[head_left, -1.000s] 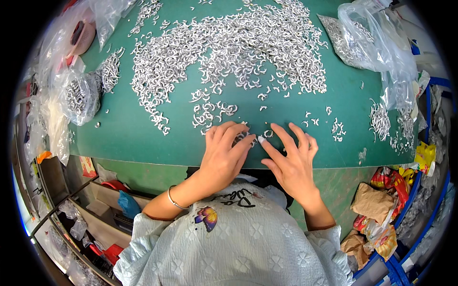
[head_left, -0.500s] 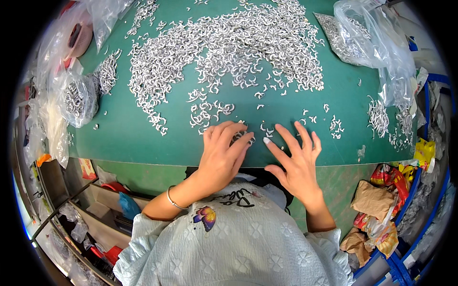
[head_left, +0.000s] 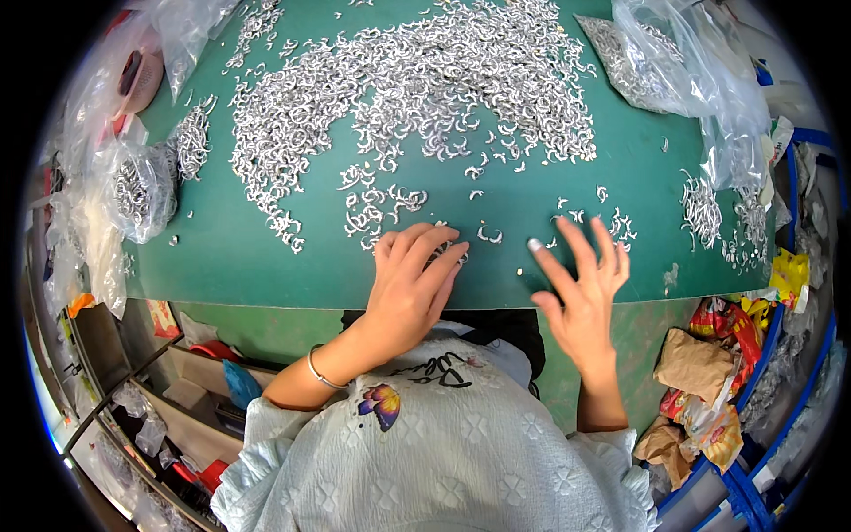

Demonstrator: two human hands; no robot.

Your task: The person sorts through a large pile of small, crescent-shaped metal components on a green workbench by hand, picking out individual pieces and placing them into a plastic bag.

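A big heap of small, silvery, crescent-shaped metal pieces spreads over the far half of the green table. My left hand rests near the front edge, its fingers curled round a few of these curved pieces, which show between index finger and thumb. To the right, my right hand has its fingers spread and holds nothing. Its fingertips are close to a few loose crescents. A pair of pieces lies between the two hands, and a small cluster sits just beyond my left hand.
Clear plastic bags of metal pieces lie at the far right and at the left. Small piles sit on the right side. A pink basket stands far left. Beside the table are drawers and crumpled brown paper.
My right hand has moved to the right, away from my left hand, with its fingers still spread. My left hand stays nearly in place over the pieces. The view has shifted slightly.
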